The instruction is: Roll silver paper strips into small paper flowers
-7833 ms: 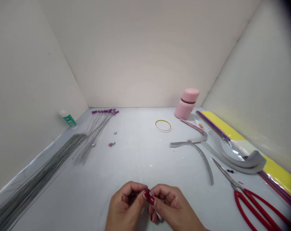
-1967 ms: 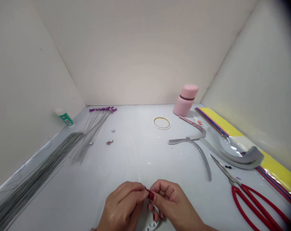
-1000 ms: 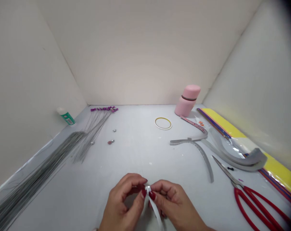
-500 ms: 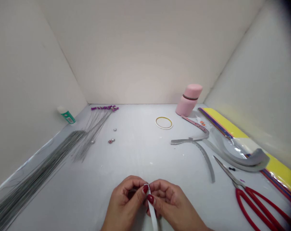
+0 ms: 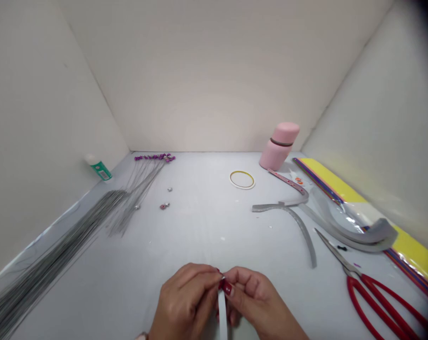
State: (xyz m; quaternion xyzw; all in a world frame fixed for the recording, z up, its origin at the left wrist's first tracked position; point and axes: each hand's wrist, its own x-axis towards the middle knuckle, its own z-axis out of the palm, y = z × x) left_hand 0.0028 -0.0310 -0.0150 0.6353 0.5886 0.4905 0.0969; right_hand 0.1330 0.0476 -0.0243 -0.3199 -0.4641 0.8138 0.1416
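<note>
Two bare hands: left hand [image 5: 183, 302] and right hand [image 5: 254, 295], fingertips together, clamped on the top end of a white strip [image 5: 222, 314]; strip hanging straight down between them, above the white tabletop [image 5: 199, 226]; pinch close and firm.

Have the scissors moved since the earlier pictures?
No: the scissors lie as before beside the grey strip; both shift together, so only the head camera moved.

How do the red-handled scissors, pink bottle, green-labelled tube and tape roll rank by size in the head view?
Largest to smallest:
1. Red-handled scissors, though they sit nearest the camera
2. Pink bottle
3. Tape roll and green-labelled tube: too alike to rank
</note>
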